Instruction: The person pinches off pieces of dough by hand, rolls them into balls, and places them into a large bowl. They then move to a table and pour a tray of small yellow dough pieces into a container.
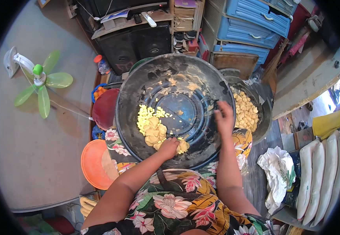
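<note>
Many small yellow blocks [143, 114] touch soft, lumpy dough [154, 132] in a round tub [136, 84]. Left hand [169, 148] curls on dough, grip hidden; right hand [224, 118], loosely open, is empty.

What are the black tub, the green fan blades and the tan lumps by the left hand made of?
The black tub looks like dull plastic, maybe rubber: scuffed, with ringed grooves. The fan blades seem glossy plastic, being see-through green. The tan lumps look like soft, matte dough, with smooth folds.

Tally reads one basin [193, 125] at centre, two hands [169, 148] [225, 117], one fan [39, 78] at ten o'clock, one orange tub [89, 159] at eight.
</note>
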A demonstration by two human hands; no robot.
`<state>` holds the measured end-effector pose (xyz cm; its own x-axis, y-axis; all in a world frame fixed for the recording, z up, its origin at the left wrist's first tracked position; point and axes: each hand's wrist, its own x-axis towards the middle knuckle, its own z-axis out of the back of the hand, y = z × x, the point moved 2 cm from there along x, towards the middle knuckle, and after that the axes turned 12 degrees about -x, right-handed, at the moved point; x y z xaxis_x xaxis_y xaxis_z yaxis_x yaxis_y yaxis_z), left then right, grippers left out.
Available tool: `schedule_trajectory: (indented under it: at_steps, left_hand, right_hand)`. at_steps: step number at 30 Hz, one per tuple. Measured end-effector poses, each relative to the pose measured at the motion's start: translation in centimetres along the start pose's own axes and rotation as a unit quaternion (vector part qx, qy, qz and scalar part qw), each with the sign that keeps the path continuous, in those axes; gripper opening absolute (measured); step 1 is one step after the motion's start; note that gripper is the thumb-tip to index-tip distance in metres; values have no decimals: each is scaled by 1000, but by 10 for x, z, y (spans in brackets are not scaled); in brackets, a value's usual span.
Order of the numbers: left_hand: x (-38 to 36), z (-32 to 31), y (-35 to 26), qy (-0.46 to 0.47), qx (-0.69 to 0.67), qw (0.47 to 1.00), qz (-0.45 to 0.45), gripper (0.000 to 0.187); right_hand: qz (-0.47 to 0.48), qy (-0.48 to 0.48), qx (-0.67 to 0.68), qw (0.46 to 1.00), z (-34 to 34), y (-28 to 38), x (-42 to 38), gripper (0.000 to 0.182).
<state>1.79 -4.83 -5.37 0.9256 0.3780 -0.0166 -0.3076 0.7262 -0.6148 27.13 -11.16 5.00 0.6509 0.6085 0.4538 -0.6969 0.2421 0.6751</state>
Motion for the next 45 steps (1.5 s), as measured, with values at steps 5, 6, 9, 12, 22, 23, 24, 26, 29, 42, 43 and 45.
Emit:
schedule_trajectory:
  at_steps: [5,6,9,12,22,23,24,26,29,42,43,45]
  left_hand:
    - [-3,7,4,9,50,998,34,29]
    - [-4,9,7,8,52,998,35,29]
    - [-10,27,28,-6,-90,985,148,23]
    - [-22,55,35,-245,-613,697,280,19]
    - [-27,49,41,-205,-767,554,250,31]
    - [-26,47,42,-213,-769,549,249,32]
    - [-26,47,44,-223,-769,545,248,32]
    - [-27,45,47,-232,-754,557,259,32]
    - [-26,48,43,-254,-731,567,283,33]
    - [-24,56,31,-217,-782,556,180,35]
    - [-23,57,29,-213,-775,568,175,36]
    - [-25,55,28,-169,-769,590,181,38]
  right_hand:
    - [69,383,-25,921,-97,17,-66,25]
    - [87,439,-62,892,-114,13,-79,24]
    - [117,488,-134,854,-123,29,-95,26]
    - [143,450,-151,868,-137,25,-102,33]
    - [206,421,-159,869,-146,30,-110,24]
    - [208,420,-160,869,-147,28,-110,24]
    - [191,425,-148,872,-149,24,-110,25]
    - [179,429,-135,875,-154,19,-110,26]
    - [111,407,-54,905,-155,19,-102,24]
    - [147,397,185,887,-126,71,-94,27]
    - [146,396,185,888,-126,70,-94,27]
    - [160,422,192,871,-127,67,-95,28]
